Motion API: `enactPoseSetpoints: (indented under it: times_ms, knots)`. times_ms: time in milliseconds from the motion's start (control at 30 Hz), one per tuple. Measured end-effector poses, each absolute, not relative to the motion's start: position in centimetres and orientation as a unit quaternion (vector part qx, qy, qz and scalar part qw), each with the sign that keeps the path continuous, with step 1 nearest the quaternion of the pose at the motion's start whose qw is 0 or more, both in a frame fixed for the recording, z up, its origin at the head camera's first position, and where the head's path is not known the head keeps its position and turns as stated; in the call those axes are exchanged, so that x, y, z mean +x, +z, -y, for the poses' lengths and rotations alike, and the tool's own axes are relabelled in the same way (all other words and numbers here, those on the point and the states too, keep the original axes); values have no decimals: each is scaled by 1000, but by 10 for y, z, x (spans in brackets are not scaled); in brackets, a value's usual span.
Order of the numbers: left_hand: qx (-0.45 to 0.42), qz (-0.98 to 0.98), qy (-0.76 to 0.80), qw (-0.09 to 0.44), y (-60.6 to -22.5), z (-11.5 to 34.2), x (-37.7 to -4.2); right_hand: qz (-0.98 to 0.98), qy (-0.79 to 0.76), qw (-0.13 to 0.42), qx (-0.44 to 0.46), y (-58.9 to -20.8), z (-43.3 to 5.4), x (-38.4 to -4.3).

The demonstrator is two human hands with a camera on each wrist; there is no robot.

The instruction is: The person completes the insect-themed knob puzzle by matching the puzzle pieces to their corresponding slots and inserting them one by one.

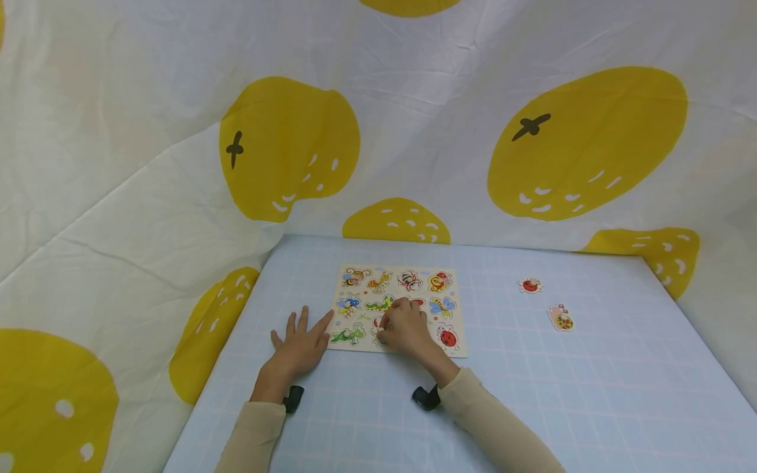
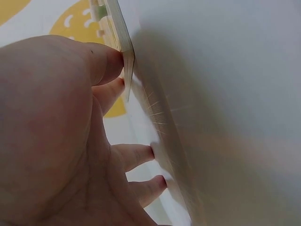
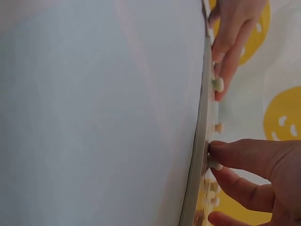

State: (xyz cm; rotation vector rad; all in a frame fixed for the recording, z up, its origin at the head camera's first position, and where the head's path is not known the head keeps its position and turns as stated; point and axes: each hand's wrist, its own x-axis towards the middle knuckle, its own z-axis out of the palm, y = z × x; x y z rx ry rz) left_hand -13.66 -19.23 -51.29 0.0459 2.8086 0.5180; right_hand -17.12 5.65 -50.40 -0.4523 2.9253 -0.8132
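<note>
A wooden knobbed insect puzzle board [image 1: 460,328] lies flat on the table, with colourful bug pieces in rows. My left hand [image 1: 300,348] has its fingers spread at the board's left edge; thumb and forefinger touch the rim while other fingertips rest on the cloth. Over the lower middle of the board is my right hand [image 1: 408,328]. Its thumb and forefinger pinch the small knob [image 3: 215,163] of a puzzle piece [image 1: 376,325] in the front row, mostly covered by the hand. Whether that piece sits fully in its recess cannot be seen.
Two loose pieces lie right of the board: a red ladybug piece [image 1: 531,285] and a pink one with a spotted, patterned body [image 1: 561,318]. The table [image 1: 621,381] has a pale blue checked cloth. A white curtain [image 1: 414,131] with yellow fruit prints hangs behind and beside it.
</note>
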Motion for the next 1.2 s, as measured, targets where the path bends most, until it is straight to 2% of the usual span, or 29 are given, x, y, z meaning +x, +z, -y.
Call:
enactPoseSetpoints:
  times_ms: [333, 733, 1200]
  knots:
    - [17, -973, 179, 145, -513, 193, -135, -948, -283, 28, -144, -498, -60, -170]
    - [20, -976, 171, 136, -512, 192, -135, -929, -340, -26, -144, -474, -87, -169]
    - [16, -975, 171, 142, -512, 192, -136, -913, -371, -65, -156, -468, -119, -171]
